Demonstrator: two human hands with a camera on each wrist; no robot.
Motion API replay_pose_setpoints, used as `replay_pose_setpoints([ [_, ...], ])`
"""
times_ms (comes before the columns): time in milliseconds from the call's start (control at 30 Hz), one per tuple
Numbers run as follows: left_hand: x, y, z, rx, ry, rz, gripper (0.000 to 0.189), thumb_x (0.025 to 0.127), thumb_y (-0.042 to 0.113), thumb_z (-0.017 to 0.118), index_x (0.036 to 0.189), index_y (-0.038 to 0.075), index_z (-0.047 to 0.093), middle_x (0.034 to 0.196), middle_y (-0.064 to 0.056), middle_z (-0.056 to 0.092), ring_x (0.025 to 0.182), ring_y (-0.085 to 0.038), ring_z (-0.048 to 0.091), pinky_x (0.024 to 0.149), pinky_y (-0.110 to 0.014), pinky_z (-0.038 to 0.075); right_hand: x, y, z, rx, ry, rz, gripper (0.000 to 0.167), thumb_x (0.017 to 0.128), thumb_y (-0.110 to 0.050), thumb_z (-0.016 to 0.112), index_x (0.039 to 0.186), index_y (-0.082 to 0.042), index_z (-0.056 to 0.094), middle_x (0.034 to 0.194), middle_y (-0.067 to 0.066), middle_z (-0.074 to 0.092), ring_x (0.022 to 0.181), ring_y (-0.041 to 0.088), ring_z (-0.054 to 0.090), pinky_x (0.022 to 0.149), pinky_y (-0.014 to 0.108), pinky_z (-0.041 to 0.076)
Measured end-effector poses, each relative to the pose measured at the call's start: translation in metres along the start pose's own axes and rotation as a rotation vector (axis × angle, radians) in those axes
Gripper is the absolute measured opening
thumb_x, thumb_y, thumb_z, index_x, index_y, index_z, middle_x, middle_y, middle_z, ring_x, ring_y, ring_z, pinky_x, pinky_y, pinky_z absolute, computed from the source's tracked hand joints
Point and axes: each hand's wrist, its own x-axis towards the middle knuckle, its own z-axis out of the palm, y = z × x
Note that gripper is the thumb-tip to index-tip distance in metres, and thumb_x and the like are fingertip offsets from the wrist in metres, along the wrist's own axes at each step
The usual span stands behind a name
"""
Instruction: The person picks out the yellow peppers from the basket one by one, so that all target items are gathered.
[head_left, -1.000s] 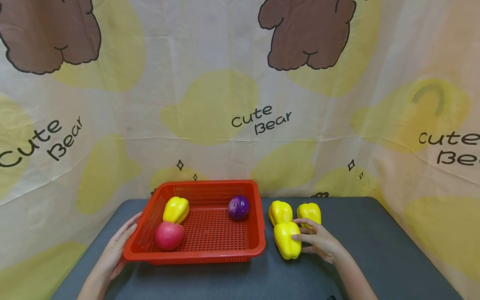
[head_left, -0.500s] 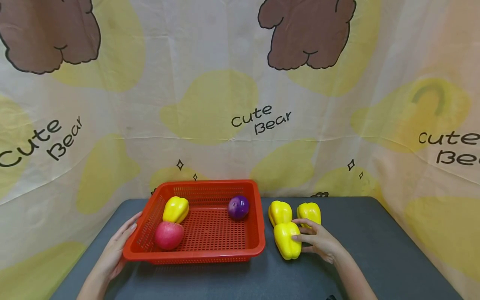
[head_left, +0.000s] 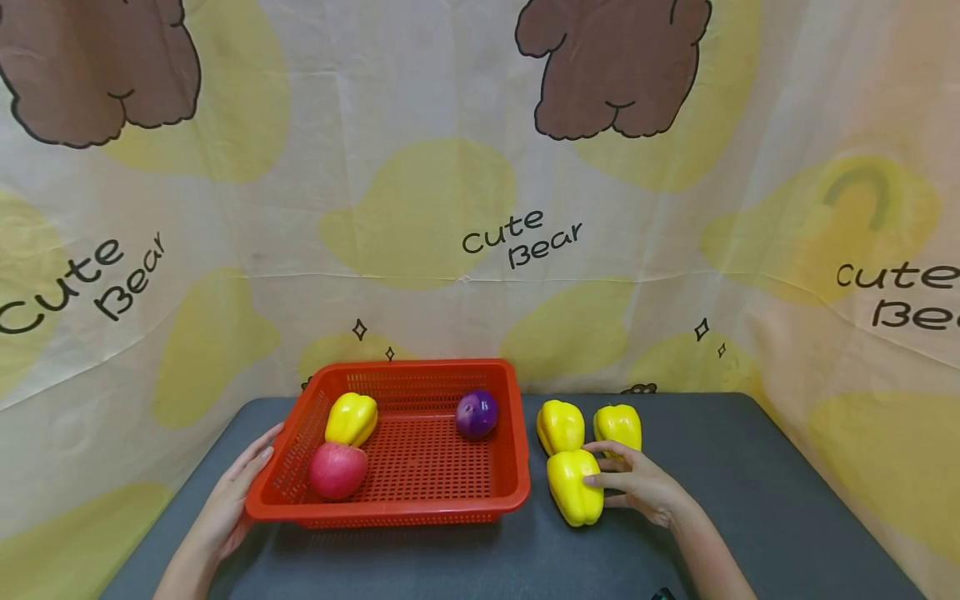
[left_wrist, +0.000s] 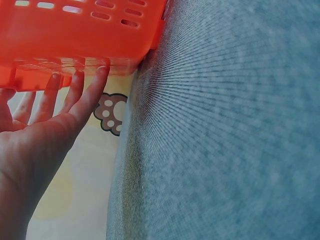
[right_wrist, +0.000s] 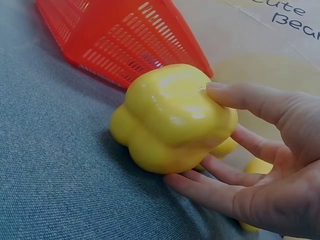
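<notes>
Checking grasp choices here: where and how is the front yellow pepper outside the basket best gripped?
Probably around its thick middle, from the right, thumb above: the front yellow pepper is turned on its side, its far end near another pepper, its right flank within the right hand's reach.

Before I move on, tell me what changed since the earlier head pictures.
The nearest yellow bell pepper, held by the right hand, has shifted slightly toward the person. The left hand, red plastic basket and red apple stayed put.

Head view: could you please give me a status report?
Right hand grips nearest yellow pepper. Left hand touches red basket. Two more peppers just behind.
</notes>
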Motion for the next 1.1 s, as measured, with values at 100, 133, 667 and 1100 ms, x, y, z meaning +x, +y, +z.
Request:
replay_pose_setpoints([
  [100,0.0002,0.0000,0.0000,0.003,0.008,-0.006,0.043,0.117,0.020,0.034,0.154,0.037,0.048,0.134,0.017,0.066,0.115,-0.010,0.071,0.088,-0.035,0.063,0.0000,0.0002,-0.0003,0.000,0.004,0.002,0.064,0.096,-0.017,0.079,0.148,0.002,0.046,0.138,0.027,0.055,0.110,0.028,0.064,0.095,0.055,0.059],
  [133,0.0002,0.0000,-0.0002,0.004,0.010,-0.008,0.043,0.117,0.020,0.034,0.154,0.037,0.048,0.134,0.017,0.066,0.114,-0.010,0.071,0.088,-0.035,0.063,-0.0001,0.0000,-0.0006,0.001,0.005,0.003,0.064,0.096,-0.017,0.079,0.148,0.002,0.046,0.138,0.027,0.055,0.110,0.028,0.064,0.095,0.055,0.059],
  [667,0.0011,0.0010,0.0000,0.007,0.002,0.002,0.043,0.117,0.020,0.033,0.152,0.038,0.049,0.134,0.018,0.066,0.115,-0.009,0.071,0.089,-0.034,0.063,0.0003,0.0031,-0.0055,0.018,-0.061,0.005,0.063,0.097,-0.017,0.078,0.147,0.002,0.044,0.132,0.022,0.059,0.108,0.026,0.066,0.097,0.053,0.059],
  [1100,0.0005,-0.0006,-0.0004,-0.023,-0.029,0.025,0.044,0.117,0.016,0.031,0.151,0.037,0.052,0.135,0.014,0.066,0.116,-0.011,0.071,0.089,-0.035,0.063,-0.0006,0.0037,-0.0062,0.028,-0.068,0.001,0.061,0.095,-0.014,0.079,0.145,0.001,0.045,0.129,0.020,0.060,0.106,0.026,0.067,0.095,0.052,0.060],
])
